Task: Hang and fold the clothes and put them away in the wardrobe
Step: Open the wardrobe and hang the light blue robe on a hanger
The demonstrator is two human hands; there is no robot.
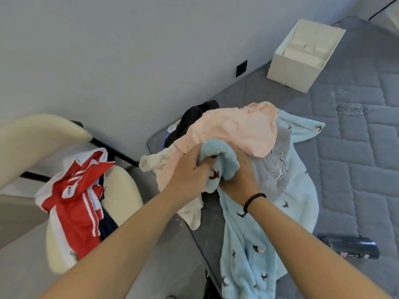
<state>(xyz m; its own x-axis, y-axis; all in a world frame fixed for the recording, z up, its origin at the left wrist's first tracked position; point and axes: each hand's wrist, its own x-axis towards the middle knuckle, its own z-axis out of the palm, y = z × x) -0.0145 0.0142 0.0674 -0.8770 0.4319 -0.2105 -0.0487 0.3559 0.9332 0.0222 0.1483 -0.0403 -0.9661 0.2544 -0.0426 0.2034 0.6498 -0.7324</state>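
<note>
Both hands, left hand (190, 169) and right hand (237, 175), held a tight grip on the blue fluffy garment (248, 244) over the bed (356, 147).

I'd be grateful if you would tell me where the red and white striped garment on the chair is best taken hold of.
Probably at the top of the red and white garment, where it bunches on the chair. Come from above and the bed's side, since its lower part hangs down over the seat's front edge and the backrest blocks the far side.
</note>
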